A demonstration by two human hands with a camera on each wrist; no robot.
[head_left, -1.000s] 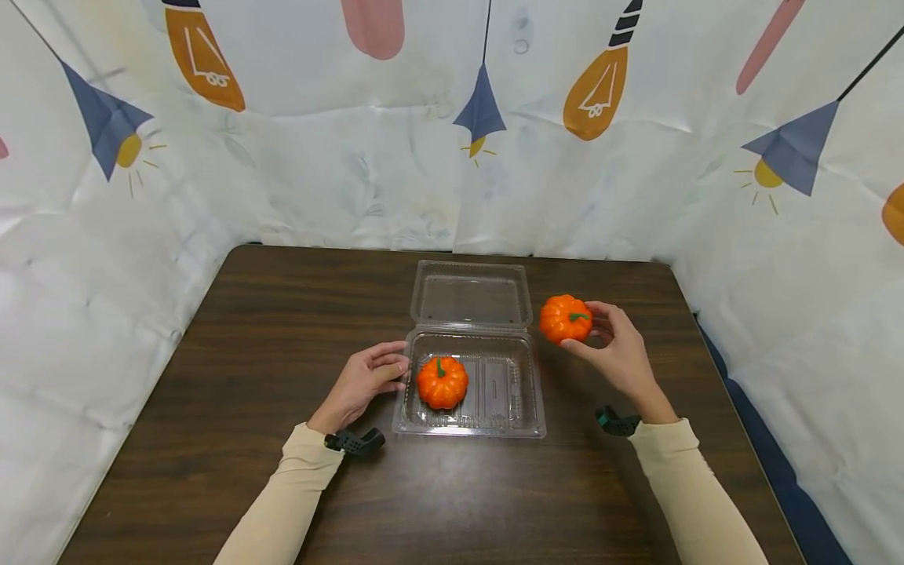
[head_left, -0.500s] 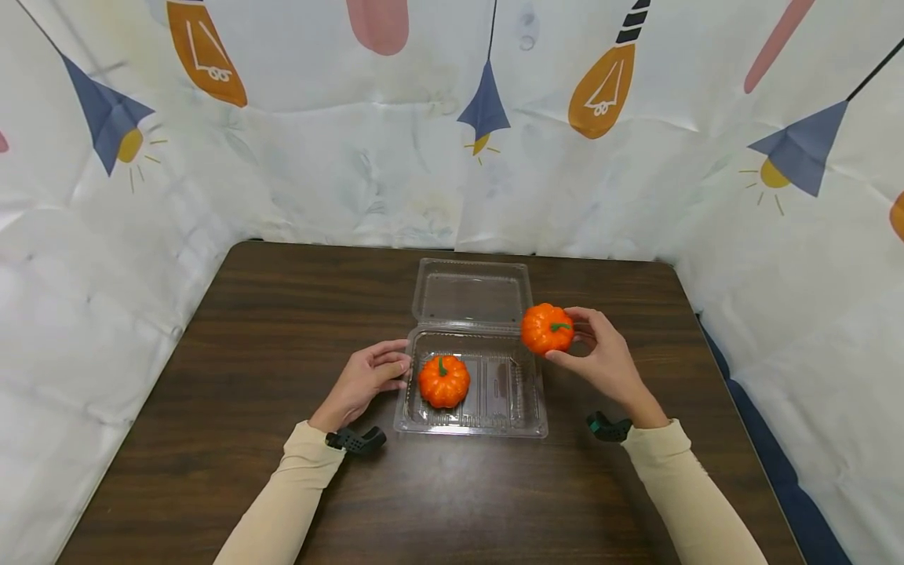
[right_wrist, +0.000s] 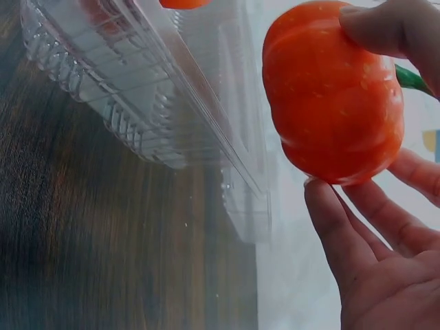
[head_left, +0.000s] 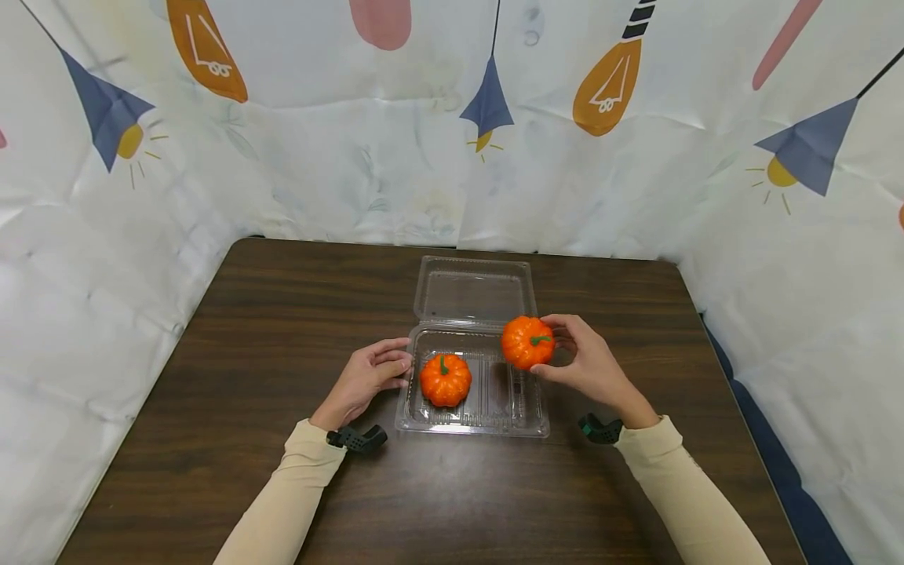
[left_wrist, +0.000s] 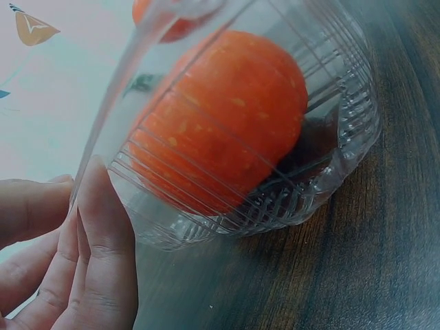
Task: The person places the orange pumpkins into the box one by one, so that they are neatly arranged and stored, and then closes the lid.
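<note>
A clear plastic clamshell container (head_left: 494, 396) lies opened on the table, its lid (head_left: 475, 289) folded back flat. Inside its left half sits an orange toy pumpkin (head_left: 443, 382) with a green stem. My left hand (head_left: 362, 384) is at the container's left side; the left wrist view shows thumb and fingers (left_wrist: 103, 240) pinching the rim. My right hand (head_left: 593, 369) grips a second orange pumpkin (head_left: 526, 345) by its sides, over the container's back right part. In the right wrist view this pumpkin (right_wrist: 330, 96) hangs above the rim, thumb on one side, fingertips on the other.
A dark wood-grain table (head_left: 282, 298) bears everything. Behind it and at both sides hangs a white cloth (head_left: 318, 173) printed with lamps and bulbs. Dark bands (head_left: 600, 429) are on both wrists, below light sleeves.
My right hand has carried its pumpkin leftward and slightly nearer, from right of the container to over its right part. My left hand keeps its place at the rim.
</note>
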